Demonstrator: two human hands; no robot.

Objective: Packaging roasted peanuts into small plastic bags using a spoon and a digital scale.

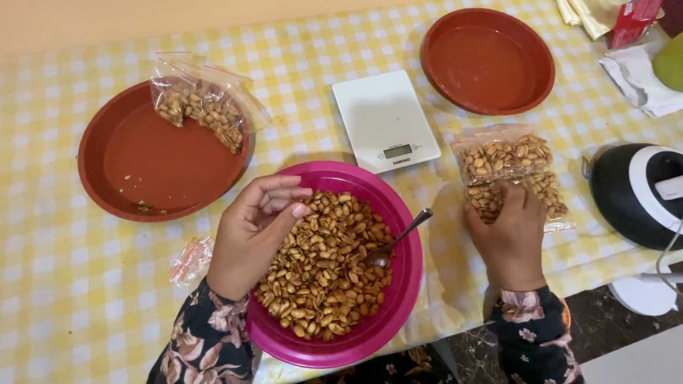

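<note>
Head view looks down on a checked tablecloth (57,284). Her left hand (252,231) hovers, loosely cupped and grasping nothing I can make out, above the near rim of a pink bowl (398,299) heaped with roasted peanuts (320,263); a spoon (397,240) rests just beyond the fingertips. Her right hand (511,238) presses flat, fingers spread, on a clear bag of peanuts (509,160) lying beside the bowl. Farther out from that hand sits a white kitchen scale (377,114).
</note>
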